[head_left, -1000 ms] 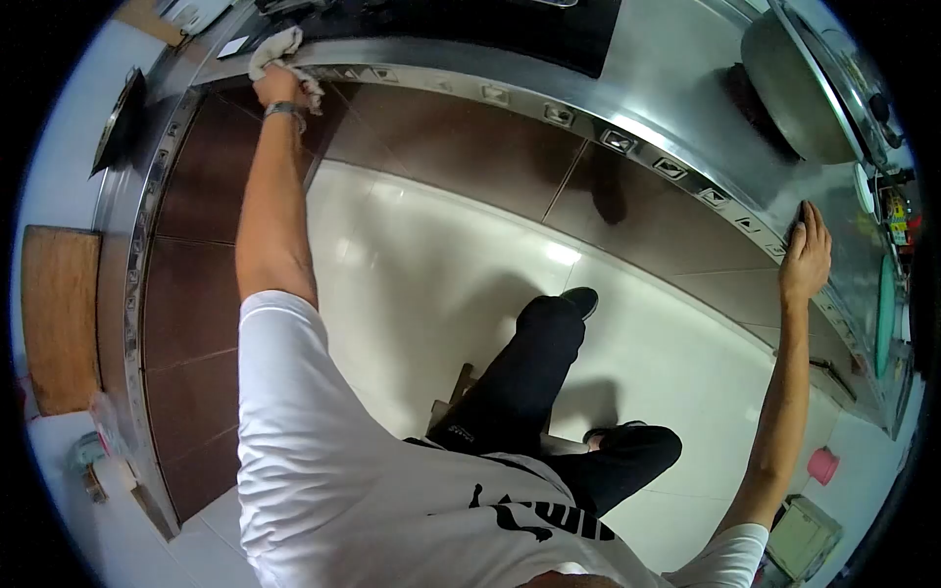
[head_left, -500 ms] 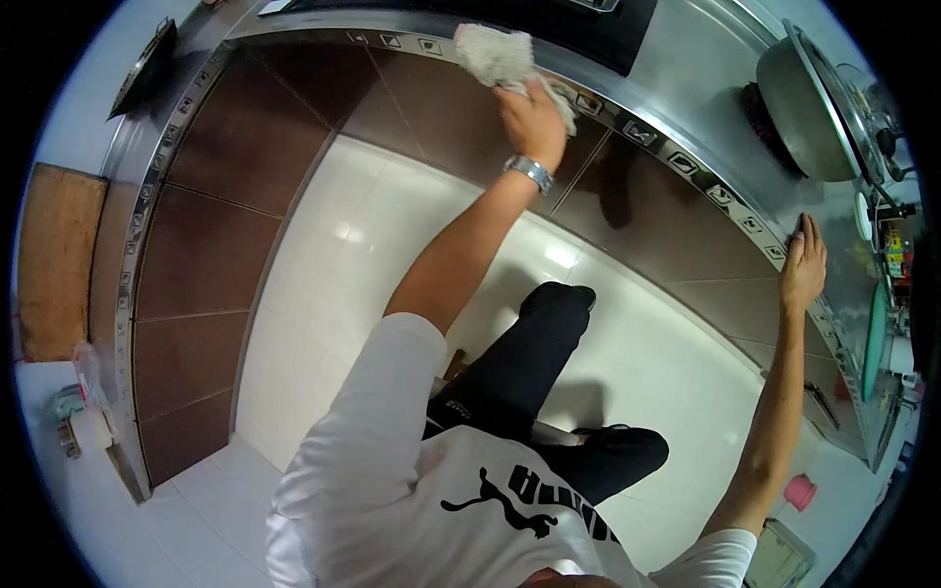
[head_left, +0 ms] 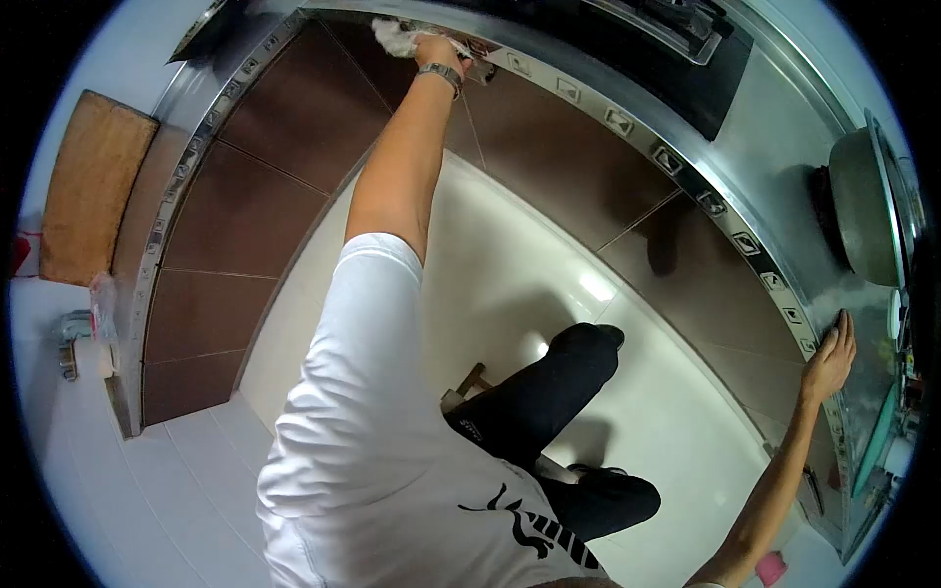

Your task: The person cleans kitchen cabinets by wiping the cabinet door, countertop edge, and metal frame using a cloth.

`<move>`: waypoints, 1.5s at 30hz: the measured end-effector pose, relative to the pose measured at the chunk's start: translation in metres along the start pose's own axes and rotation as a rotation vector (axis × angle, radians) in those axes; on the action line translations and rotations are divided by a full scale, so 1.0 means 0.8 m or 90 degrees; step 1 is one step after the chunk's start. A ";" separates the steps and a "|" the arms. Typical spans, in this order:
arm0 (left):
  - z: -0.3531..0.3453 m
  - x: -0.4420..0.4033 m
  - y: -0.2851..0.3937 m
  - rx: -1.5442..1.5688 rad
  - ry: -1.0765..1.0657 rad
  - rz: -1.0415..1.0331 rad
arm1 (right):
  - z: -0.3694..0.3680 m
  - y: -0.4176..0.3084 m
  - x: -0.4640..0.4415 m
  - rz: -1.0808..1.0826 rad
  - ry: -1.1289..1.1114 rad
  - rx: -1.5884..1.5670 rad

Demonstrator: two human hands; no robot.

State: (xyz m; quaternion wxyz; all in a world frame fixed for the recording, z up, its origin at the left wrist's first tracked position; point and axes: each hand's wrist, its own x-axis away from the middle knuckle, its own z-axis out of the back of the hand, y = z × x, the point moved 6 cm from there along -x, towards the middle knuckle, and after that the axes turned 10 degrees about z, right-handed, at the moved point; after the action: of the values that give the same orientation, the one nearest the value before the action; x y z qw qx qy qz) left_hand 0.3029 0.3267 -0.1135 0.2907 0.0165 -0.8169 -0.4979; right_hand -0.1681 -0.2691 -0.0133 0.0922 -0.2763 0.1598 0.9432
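My left hand point(head_left: 438, 51), with a metal watch point(head_left: 441, 76) on its wrist, is closed around a whitish cloth point(head_left: 394, 37). The cloth lies against the patterned strip along the countertop's front edge, at the top of the view. Part of it is hidden by the fingers. Far off to the right, my right hand point(head_left: 831, 365) rests flat on the steel countertop point(head_left: 774, 118) at its edge, fingers stretched out and nothing in them.
A black stove point(head_left: 627, 39) is set into the counter. A large metal pot point(head_left: 863, 206) stands at the right. Brown cabinet doors point(head_left: 578, 147) run below the counter. A wooden board point(head_left: 98, 186) leans at the left, and a small stool point(head_left: 461, 387) is by my legs.
My left hand has moved left along the counter edge with the cloth. The whole view has shifted, and my right hand still rests at the counter edge.
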 end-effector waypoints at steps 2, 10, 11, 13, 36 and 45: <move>0.000 0.009 -0.005 0.007 0.015 0.014 | -0.003 0.003 0.000 -0.002 0.000 0.007; -0.045 0.146 -0.100 -0.163 0.117 -0.129 | -0.009 0.004 0.004 0.004 -0.023 0.092; -0.054 0.180 -0.117 -0.177 0.143 -0.185 | -0.008 0.002 0.004 0.001 -0.021 0.095; -0.072 0.260 -0.146 -0.205 0.060 -0.228 | 0.001 -0.004 0.001 -0.010 -0.006 0.044; -0.104 0.344 -0.227 -0.155 -0.139 -0.082 | 0.033 -0.024 -0.009 -0.073 0.005 0.039; -0.120 0.406 -0.259 -0.217 -0.228 0.009 | 0.030 -0.022 -0.005 -0.077 0.025 0.039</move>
State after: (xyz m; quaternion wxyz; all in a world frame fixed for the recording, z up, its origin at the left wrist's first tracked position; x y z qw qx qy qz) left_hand 0.0259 0.0423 -0.1028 0.1433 -0.1266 -0.7599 -0.6213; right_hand -0.1723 -0.2442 0.0036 0.1545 -0.3012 0.1735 0.9248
